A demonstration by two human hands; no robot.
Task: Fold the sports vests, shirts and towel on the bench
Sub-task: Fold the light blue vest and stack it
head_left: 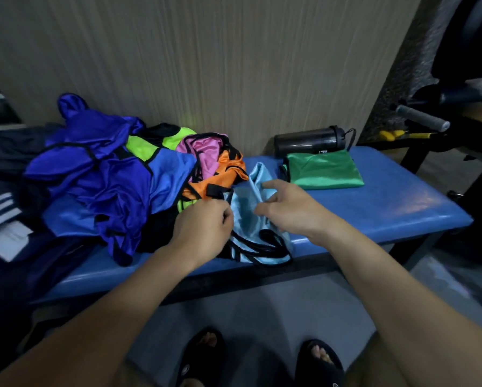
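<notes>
Padded blue surface [388,208] against a wood-grain wall [234,65].
Both hands pinch the light blue vest [245,219] at its front edge: left hand [203,227], right hand [287,208]; folded green vest [323,170] right, pile [108,174] left.

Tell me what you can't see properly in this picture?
- Pile: head view; vests overlap, so their number is unclear.
- Bottle: label hidden behind the green vest.
- Left hand: fingertips curl out of sight at the light blue vest.
- Dark clothes: cut by left edge.
</notes>
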